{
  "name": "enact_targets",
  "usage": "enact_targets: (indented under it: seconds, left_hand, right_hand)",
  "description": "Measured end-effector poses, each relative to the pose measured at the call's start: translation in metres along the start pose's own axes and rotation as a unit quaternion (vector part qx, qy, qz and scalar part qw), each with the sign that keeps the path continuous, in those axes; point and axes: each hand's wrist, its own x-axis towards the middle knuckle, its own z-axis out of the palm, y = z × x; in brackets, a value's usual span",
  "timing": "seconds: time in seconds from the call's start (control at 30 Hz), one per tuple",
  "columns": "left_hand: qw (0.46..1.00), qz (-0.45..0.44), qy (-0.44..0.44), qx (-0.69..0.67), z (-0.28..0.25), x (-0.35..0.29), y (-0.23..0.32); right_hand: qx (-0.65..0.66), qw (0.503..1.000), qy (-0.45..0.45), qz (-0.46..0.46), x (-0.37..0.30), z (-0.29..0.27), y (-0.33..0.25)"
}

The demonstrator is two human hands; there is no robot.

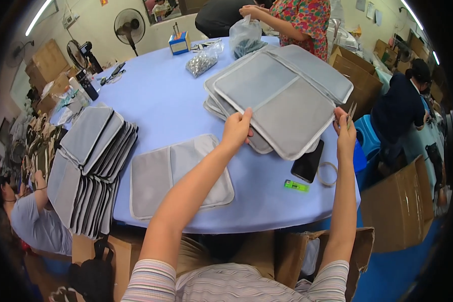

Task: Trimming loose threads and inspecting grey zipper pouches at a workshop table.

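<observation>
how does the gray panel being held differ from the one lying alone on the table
The held gray panel is gripped by the left hand and right hand; the lone gray panel lies ungripped. The held one overlaps other panels; the lone one lies apart. Both have rounded corners and pale edging.

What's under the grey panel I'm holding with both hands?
Beneath the held grey panel, several more grey panels stick out past its far, left and near edges. Their middles are covered, so the count and anything between them are hidden.
</observation>
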Motion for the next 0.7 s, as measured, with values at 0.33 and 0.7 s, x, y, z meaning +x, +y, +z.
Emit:
enact_targets:
  seconds: [0.33, 0.7]
  left_hand:
    - [0.910, 0.163, 0.038, 0.378, -0.148, -0.140, -0.039]
    - [0.836, 0.150, -0.012, 0.528, -0.204, -0.205, -0.084]
  right_hand:
    - [-0.050, 0.991, 0.032, -0.124, -0.056, 0.005, -0.066]
    - [-0.085, 0.957, -0.273, 0.055, -0.210, 0.118, -0.030]
